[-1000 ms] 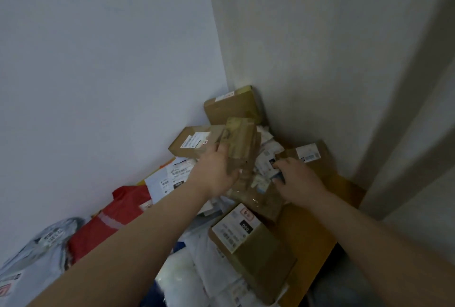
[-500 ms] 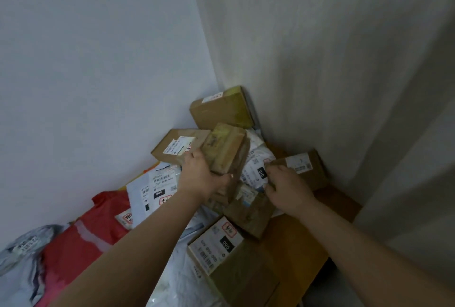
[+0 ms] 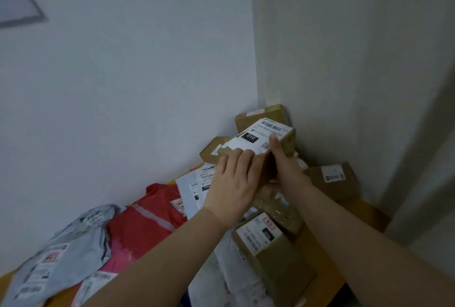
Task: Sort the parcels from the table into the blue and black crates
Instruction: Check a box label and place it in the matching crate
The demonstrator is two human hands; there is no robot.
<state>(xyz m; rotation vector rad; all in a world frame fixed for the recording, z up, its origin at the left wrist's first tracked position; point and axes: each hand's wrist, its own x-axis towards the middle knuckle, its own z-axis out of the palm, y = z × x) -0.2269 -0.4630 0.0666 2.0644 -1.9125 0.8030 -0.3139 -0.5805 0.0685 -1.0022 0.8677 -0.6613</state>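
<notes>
At the far left a grey mailer bag lies on the table, and just right of it a red mailer bag overlaps a white envelope with printed labels. Your left hand rests its straight fingers flat on the near end of a small cardboard box, which you hold up above the heap near the room corner, its white label with "010" facing you. Your right hand grips the box's right side, thumb on the label edge and fingers curled beneath. Behind it two more brown boxes lean by the wall. Below your wrists sits a labelled brown box, and to the right another brown box rests against the wall.
</notes>
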